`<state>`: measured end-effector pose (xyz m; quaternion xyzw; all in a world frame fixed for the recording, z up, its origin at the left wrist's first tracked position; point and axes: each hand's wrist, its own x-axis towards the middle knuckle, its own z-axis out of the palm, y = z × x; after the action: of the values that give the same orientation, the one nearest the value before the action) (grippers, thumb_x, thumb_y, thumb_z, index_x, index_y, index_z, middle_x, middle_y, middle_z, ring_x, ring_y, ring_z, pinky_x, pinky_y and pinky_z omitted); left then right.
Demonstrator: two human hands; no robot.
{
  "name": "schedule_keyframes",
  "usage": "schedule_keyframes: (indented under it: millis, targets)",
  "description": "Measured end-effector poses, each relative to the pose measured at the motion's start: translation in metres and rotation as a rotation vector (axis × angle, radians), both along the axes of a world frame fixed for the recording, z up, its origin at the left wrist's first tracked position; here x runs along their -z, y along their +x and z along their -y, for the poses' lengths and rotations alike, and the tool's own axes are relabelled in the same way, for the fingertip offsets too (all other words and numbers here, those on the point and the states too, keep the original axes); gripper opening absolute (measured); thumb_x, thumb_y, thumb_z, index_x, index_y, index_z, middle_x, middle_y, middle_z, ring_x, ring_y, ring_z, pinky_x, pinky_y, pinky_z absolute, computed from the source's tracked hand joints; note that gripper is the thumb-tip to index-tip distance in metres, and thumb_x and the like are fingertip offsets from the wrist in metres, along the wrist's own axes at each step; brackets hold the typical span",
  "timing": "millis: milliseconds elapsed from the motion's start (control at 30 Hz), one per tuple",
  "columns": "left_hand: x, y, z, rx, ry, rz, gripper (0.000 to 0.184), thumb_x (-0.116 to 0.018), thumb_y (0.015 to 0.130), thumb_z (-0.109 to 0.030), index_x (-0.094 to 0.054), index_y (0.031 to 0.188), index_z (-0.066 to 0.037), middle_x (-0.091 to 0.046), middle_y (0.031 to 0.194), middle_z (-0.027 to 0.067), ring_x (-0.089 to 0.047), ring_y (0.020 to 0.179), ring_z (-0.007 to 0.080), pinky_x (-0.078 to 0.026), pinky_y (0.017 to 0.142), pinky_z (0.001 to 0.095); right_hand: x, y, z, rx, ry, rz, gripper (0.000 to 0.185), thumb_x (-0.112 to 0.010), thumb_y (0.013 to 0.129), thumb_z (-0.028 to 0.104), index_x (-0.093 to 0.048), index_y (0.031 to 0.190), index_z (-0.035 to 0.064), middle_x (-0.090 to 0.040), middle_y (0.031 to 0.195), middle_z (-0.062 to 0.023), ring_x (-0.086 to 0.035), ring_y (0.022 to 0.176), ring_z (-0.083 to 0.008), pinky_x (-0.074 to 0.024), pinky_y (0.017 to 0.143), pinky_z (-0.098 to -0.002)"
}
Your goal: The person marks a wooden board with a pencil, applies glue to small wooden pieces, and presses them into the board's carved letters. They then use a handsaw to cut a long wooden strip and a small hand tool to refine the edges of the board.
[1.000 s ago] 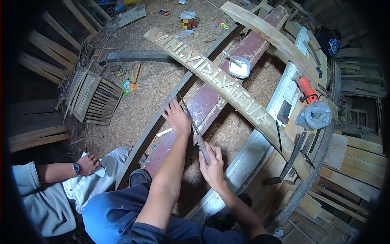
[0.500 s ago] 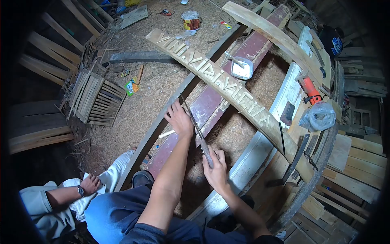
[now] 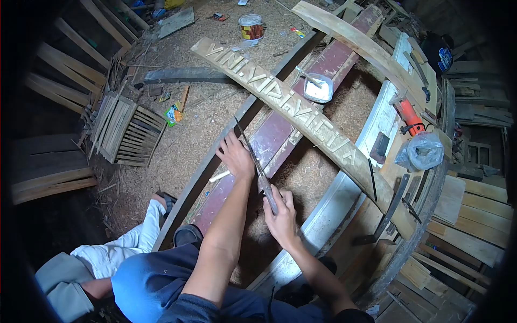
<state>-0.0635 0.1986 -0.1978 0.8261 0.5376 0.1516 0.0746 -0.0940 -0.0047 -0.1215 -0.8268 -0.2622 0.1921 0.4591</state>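
My right hand (image 3: 281, 218) is wrapped round the handle of a thin handsaw (image 3: 251, 149), whose dark blade points away and slightly left. Close to the blade, my left hand (image 3: 237, 157) presses down with bent fingers by the long dark beam (image 3: 200, 177). A pale wooden strip (image 3: 219, 176) shows beside this hand and seems to run under it; my palm hides most of it. Below lies a maroon board (image 3: 272, 134). Ahead, a curved plank (image 3: 258, 81) with raised wooden letters rests across the beams.
A plastic tub of white paste (image 3: 318, 89) sits on the maroon board. To the right are a red power tool (image 3: 410, 116), a plastic bag (image 3: 421, 152) and a metal square (image 3: 392, 207). A slatted crate (image 3: 134, 129) and a tin (image 3: 251, 27) stand on the shavings. Another person's leg (image 3: 124, 242) is at left.
The handsaw and my right hand have moved a little forward and left. My left hand stays nearly still. The other person's watch-wearing hand has gone from view, and their sandalled foot now shows.
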Motion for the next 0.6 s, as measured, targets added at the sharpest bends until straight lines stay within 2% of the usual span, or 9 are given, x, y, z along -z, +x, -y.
schedule_keyframes:
  millis: [100,167,233,300,367,433,600]
  targets:
    - [-0.002,0.0,0.001,0.025,0.026,0.016,0.049,-0.06,0.095,-0.013,-0.053,0.142,-0.006,-0.065,0.13,0.0121,-0.054,0.128,0.0308,-0.033,0.111,0.0489,-0.007,-0.003,0.023,-0.036,-0.03,0.125,0.042,-0.068,0.099,0.015,-0.06,0.14,0.0072,-0.058,0.107,-0.0198,-0.068,0.082,-0.041,-0.0553,0.067,-0.048]
    - [-0.005,0.002,0.0,0.022,0.022,0.002,0.048,-0.059,0.095,-0.013,-0.052,0.142,-0.006,-0.065,0.13,0.0123,-0.054,0.128,0.0308,-0.033,0.111,0.049,-0.002,0.0,0.021,-0.06,-0.061,0.096,0.042,-0.068,0.099,0.014,-0.06,0.139,0.0069,-0.058,0.107,-0.0202,-0.068,0.084,-0.0416,-0.0551,0.069,-0.0486]
    - [-0.001,-0.001,0.004,0.022,0.011,-0.023,0.047,-0.058,0.096,-0.013,-0.052,0.143,-0.006,-0.065,0.129,0.0124,-0.054,0.129,0.0308,-0.033,0.111,0.049,0.001,0.004,-0.001,-0.024,0.027,0.061,0.043,-0.068,0.098,0.014,-0.06,0.14,0.0076,-0.058,0.107,-0.0202,-0.068,0.086,-0.0414,-0.055,0.072,-0.0494]
    - [0.006,-0.001,-0.001,-0.024,-0.047,-0.047,0.059,-0.066,0.089,-0.016,-0.049,0.145,-0.007,-0.061,0.135,0.0089,-0.05,0.132,0.027,-0.031,0.113,0.047,0.003,0.001,-0.005,-0.016,-0.007,0.025,0.043,-0.069,0.098,0.014,-0.06,0.14,0.0087,-0.058,0.108,-0.0206,-0.068,0.089,-0.0415,-0.055,0.074,-0.0492]
    - [0.006,-0.002,-0.001,-0.009,-0.008,-0.052,0.058,-0.066,0.089,-0.016,-0.05,0.144,-0.007,-0.061,0.134,0.0087,-0.05,0.131,0.0269,-0.032,0.112,0.0466,0.003,-0.002,0.012,-0.017,0.017,0.119,0.044,-0.069,0.097,0.014,-0.06,0.14,0.0095,-0.058,0.107,-0.021,-0.068,0.09,-0.0418,-0.055,0.074,-0.0487]
    - [0.002,0.002,-0.003,0.004,0.028,-0.055,0.057,-0.066,0.09,-0.016,-0.05,0.144,-0.007,-0.062,0.133,0.0085,-0.051,0.13,0.0268,-0.032,0.112,0.0463,-0.001,-0.002,0.016,-0.024,-0.034,0.076,0.044,-0.07,0.097,0.013,-0.06,0.14,0.0095,-0.058,0.107,-0.0211,-0.067,0.09,-0.0416,-0.0551,0.076,-0.0485]
    - [0.005,0.0,0.0,-0.022,0.006,-0.016,0.054,-0.064,0.09,-0.016,-0.052,0.142,-0.007,-0.062,0.132,0.0085,-0.053,0.129,0.0263,-0.032,0.112,0.0462,0.004,0.002,0.0,-0.01,0.038,0.04,0.044,-0.07,0.097,0.013,-0.061,0.141,0.0103,-0.058,0.106,-0.0203,-0.067,0.09,-0.041,-0.0548,0.076,-0.0482]
